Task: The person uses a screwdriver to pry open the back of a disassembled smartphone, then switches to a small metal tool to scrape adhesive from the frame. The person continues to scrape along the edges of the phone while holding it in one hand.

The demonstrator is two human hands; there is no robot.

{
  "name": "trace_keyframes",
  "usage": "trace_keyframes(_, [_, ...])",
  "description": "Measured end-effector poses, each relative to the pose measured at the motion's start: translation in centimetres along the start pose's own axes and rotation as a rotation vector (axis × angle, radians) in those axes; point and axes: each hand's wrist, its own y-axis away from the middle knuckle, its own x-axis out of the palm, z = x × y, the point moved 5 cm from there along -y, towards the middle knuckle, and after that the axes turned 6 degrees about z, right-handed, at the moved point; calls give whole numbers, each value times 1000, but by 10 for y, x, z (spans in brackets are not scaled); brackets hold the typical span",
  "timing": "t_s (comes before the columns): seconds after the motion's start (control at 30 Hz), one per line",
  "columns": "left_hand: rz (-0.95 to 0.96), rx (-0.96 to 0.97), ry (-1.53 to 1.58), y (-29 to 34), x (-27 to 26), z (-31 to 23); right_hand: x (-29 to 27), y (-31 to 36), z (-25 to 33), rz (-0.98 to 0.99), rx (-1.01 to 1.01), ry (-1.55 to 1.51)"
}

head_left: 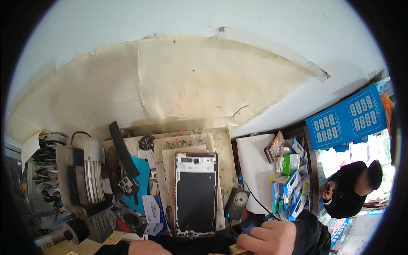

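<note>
A phone's black and white frame (196,202), without its screen, lies upright on a worn board (225,157) in front of me. Low at the right, my right hand (272,238) is closed with its fingers curled, next to a yellowish object at the lower edge that I cannot make out. Only the back of my left hand (148,247) shows at the bottom; its fingers are out of the picture. Both hands are nearer to me than the phone frame and apart from it.
Left of the board are a blue sheet (138,170), cards (153,210) and a bulky grey machine (85,170). To the right lie a dark device with a dial (236,203), a white sheet (255,170) and several small boxes (291,163). Beyond, another person (352,187) wears black.
</note>
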Motion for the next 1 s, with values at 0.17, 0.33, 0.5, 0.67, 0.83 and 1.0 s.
trace_keyframes(0.17, [-108,-26,-151,20,-27,20,-16,14,-36,83,243,21])
trace_keyframes(0.33, [-49,-257,-587,17,-28,31,-13,24,-71,150,537,100])
trace_keyframes(0.5, [-244,-455,-786,9,-19,29,-14,12,-86,117,562,138])
trace_keyframes(0.67, [-90,-84,-673,-5,-15,15,-11,-1,-93,156,581,215])
trace_keyframes(0.83, [-13,-94,-666,-19,-11,10,-20,-1,-89,65,605,285])
trace_keyframes(1.0, [13,-91,-766,-30,2,19,-14,-3,-86,54,593,188])
